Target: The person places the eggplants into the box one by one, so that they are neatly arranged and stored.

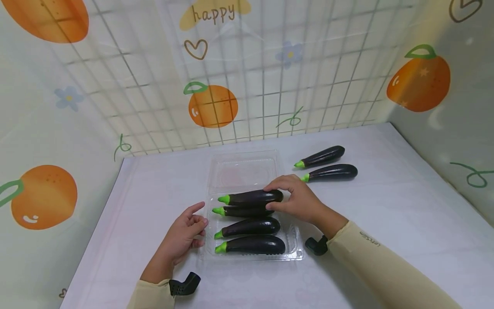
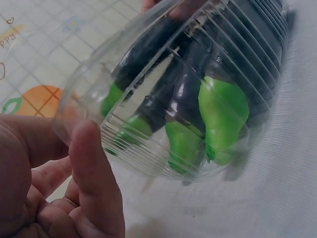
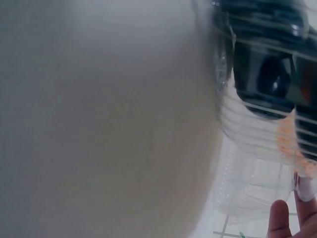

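Note:
My right hand grips the topmost eggplant by its rounded end, fingers above and thumb below. That eggplant lies against another eggplant, which it partly covers, in a clear plastic clamshell box. Two more eggplants, one mid-box and one nearest me, lie below them, green stems to the left. My left hand is at the box's left side, its thumb against the edge and its index finger extended. In the left wrist view, green stem ends show through the ribbed wall.
Two loose eggplants, a farther one and a nearer one, lie behind my right hand. The box's open lid lies flat toward the back. A fruit-printed curtain over a wire grid borders the white table.

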The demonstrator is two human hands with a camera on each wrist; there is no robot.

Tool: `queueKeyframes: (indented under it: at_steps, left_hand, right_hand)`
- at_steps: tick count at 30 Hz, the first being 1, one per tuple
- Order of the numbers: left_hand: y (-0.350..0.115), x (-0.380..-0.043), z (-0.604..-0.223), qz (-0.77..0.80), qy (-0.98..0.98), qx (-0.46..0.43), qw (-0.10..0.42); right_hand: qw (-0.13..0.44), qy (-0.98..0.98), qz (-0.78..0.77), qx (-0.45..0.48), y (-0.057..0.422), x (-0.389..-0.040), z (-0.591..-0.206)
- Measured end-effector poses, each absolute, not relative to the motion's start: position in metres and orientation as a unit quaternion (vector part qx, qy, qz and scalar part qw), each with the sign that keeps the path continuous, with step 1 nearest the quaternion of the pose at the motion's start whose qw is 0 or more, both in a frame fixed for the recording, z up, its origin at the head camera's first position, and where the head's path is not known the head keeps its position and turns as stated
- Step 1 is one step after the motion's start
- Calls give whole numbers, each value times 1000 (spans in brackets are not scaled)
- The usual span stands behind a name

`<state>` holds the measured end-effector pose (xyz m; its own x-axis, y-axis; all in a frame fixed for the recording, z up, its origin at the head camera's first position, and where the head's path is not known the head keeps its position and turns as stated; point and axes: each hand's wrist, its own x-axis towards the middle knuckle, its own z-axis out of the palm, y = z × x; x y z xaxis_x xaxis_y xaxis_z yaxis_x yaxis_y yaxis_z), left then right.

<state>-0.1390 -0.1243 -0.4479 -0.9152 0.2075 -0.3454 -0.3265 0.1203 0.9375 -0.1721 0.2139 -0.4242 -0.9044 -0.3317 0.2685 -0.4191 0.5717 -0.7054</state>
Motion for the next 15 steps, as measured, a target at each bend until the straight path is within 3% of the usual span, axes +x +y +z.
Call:
queueKeyframes:
  at_steps: [15]
  left_hand:
    - [-124,-139,-447,660,723,-41,200]
  right_hand:
    - [45,-881,420,214,215,-172,-427]
